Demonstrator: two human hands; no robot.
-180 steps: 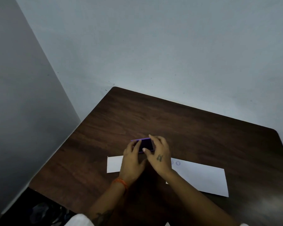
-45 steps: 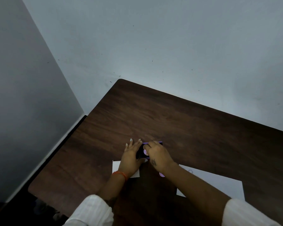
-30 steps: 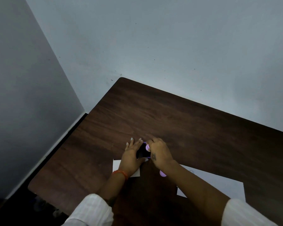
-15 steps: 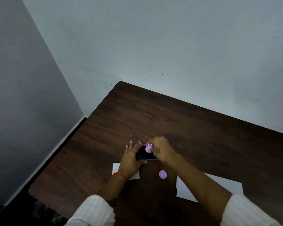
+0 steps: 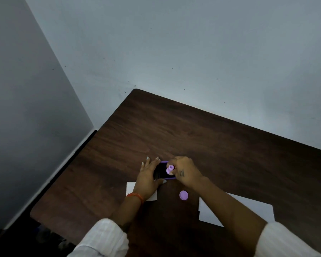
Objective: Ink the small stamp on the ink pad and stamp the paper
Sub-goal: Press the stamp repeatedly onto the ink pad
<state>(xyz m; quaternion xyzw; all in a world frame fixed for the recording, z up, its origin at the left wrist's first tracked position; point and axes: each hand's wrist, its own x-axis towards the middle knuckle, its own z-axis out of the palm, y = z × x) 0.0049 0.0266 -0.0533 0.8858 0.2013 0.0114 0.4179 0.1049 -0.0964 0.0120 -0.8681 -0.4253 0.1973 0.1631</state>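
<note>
A small purple-rimmed ink pad (image 5: 163, 172) with a dark inking surface lies on the dark wooden table (image 5: 211, 145). My left hand (image 5: 146, 179) rests flat against its left side, steadying it. My right hand (image 5: 185, 173) pinches the small lilac stamp (image 5: 170, 169), which sits on or just above the pad's right part. A white paper strip (image 5: 248, 210) lies nearer to me, with its middle hidden under my forearms; its left end shows under my left wrist.
A round lilac cap (image 5: 183, 195) lies on the table between my two forearms, just near of the ink pad. The table's left edge runs close to a grey wall, and its far edge meets the back wall.
My right hand has raised the stamp into sight over the ink pad, and the lilac cap now lies uncovered on the table. My left hand has stayed by the pad.
</note>
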